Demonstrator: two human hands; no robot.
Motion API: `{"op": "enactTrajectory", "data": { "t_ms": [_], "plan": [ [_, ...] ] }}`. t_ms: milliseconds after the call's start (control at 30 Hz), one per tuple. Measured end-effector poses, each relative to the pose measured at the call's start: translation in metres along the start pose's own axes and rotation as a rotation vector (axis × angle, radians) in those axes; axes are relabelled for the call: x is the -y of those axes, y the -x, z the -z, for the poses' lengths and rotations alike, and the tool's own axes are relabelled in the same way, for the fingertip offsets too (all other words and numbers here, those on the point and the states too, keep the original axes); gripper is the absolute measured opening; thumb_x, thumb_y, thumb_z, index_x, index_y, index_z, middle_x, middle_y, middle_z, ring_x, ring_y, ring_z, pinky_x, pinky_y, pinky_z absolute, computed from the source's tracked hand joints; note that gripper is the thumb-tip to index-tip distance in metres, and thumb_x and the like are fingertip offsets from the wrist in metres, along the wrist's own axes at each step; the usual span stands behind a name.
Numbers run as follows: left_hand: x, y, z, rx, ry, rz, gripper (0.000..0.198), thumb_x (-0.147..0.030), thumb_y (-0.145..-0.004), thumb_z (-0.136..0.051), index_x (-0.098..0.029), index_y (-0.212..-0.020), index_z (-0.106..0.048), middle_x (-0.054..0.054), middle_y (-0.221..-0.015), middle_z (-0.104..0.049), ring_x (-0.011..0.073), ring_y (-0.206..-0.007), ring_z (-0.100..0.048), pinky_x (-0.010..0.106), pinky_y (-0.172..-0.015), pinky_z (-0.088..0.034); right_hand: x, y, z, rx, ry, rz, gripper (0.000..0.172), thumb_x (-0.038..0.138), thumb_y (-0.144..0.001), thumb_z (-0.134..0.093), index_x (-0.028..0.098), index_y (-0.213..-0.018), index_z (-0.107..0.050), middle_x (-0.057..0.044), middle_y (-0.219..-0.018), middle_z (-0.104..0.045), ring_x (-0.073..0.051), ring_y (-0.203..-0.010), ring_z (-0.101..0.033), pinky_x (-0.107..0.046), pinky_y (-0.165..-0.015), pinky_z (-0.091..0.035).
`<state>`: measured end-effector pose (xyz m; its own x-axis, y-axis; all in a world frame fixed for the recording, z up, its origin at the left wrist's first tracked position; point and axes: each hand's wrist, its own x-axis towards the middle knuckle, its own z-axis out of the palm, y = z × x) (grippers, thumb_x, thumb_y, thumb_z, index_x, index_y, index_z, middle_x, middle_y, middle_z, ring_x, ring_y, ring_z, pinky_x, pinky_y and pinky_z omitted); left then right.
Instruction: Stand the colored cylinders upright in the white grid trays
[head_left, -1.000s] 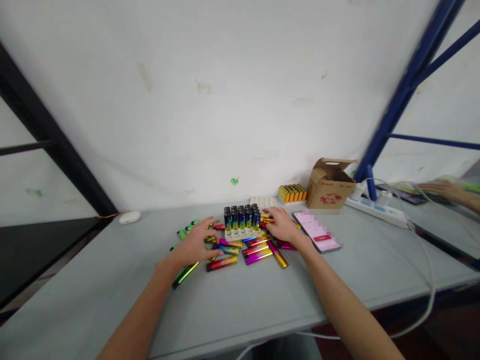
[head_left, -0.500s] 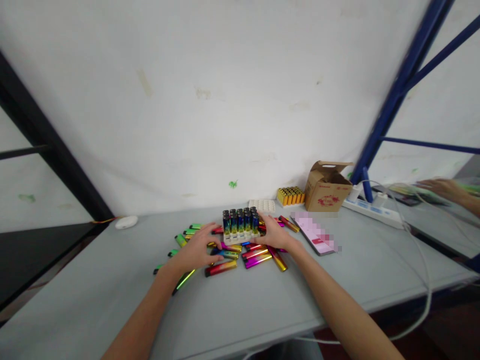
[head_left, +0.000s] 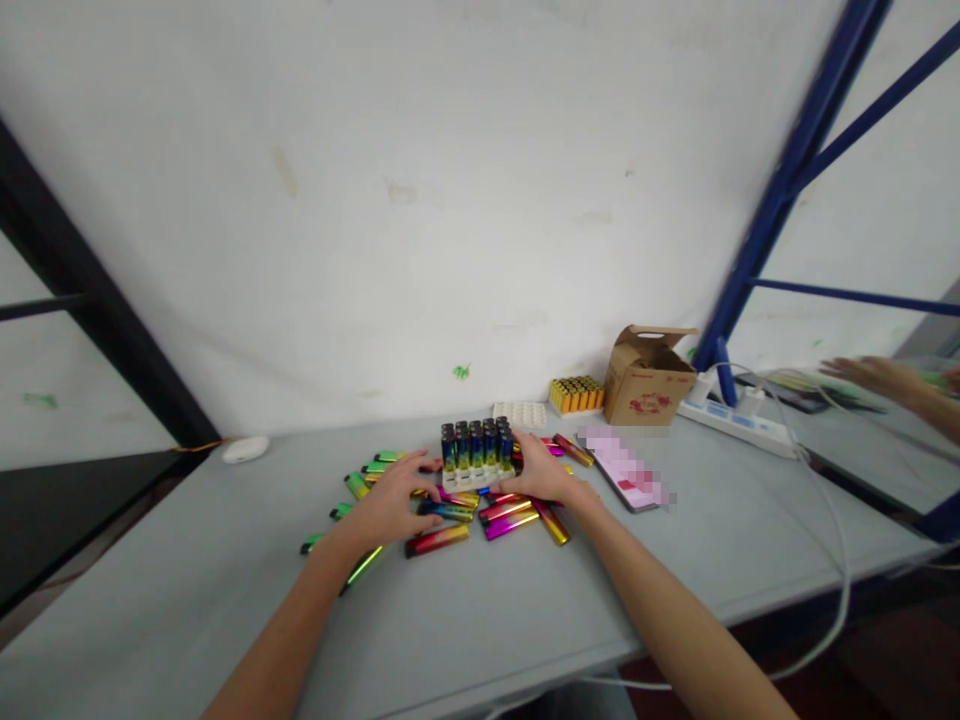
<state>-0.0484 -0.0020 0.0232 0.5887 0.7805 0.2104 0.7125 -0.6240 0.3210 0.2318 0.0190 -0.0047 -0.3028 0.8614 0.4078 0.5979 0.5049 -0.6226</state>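
A white tray (head_left: 470,478) holds several blue-and-yellow lighters (head_left: 477,445) upright in rows, their black ends up. My right hand (head_left: 541,470) wraps the tray's right end, its thumb at the front corner and its fingers partly hidden behind. To the left of the tray, my left hand (head_left: 396,497) is open above loose lighters, thumb and fingers apart with a gap between them. Around both hands lie shiny lighters: green ones (head_left: 356,487) on the left, a red-and-yellow one (head_left: 436,541) in front, and magenta-and-gold ones (head_left: 511,524) near my right hand.
Against the wall stand a white tray (head_left: 521,412), a block of yellow lighters (head_left: 577,394) and an open cardboard box (head_left: 649,388). A phone (head_left: 624,470) lies right of the lighters. A power strip (head_left: 739,425) has cables over the table edge. Another person's hand (head_left: 874,372) shows far right.
The whole view shifts slightly left. My hands and the tray hold nearly the same places relative to each other. The other person's hand moves a little at the far right.
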Motion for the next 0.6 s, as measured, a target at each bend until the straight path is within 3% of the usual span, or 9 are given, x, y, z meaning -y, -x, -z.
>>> {"op": "enactTrajectory", "data": {
  "t_ms": [200,400,600],
  "plan": [
    [-0.0010,-0.0014,-0.0007,-0.002,0.083,-0.053,0.015,-0.025,-0.064,-0.074,-0.022,-0.079,-0.071,0.007,-0.108,-0.068,0.0283,-0.120,-0.052,0.042,-0.105,-0.038,0.0039,-0.0030,-0.0040,-0.008,-0.015,-0.049,0.085,0.041,-0.051,-0.086,0.017,-0.126,-0.054,-0.013,-0.122,-0.062,-0.031,-0.111,-0.057,-0.048,-0.099,-0.040],
    [-0.0002,-0.0018,-0.0004,-0.017,0.103,-0.077,0.015,-0.027,-0.063,-0.075,-0.022,-0.075,-0.069,0.005,-0.102,-0.070,0.0276,-0.118,-0.055,0.043,-0.108,-0.034,0.0059,-0.0026,-0.0016,-0.011,-0.038,-0.041,0.077,0.041,-0.053,-0.085,0.017,-0.120,-0.057,-0.011,-0.118,-0.064,-0.029,-0.107,-0.060,-0.044,-0.097,-0.043],
    [-0.0053,-0.0003,-0.0008,-0.046,0.094,-0.098,0.010,-0.024,-0.063,-0.071,-0.022,-0.071,-0.066,0.005,-0.101,-0.069,0.0260,-0.112,-0.058,0.041,-0.104,-0.040,0.0025,-0.0034,0.0008,-0.022,-0.090,-0.052,0.072,0.039,-0.057,-0.084,0.016,-0.120,-0.057,-0.012,-0.121,-0.064,-0.029,-0.107,-0.060,-0.044,-0.095,-0.045]
  ]
}}
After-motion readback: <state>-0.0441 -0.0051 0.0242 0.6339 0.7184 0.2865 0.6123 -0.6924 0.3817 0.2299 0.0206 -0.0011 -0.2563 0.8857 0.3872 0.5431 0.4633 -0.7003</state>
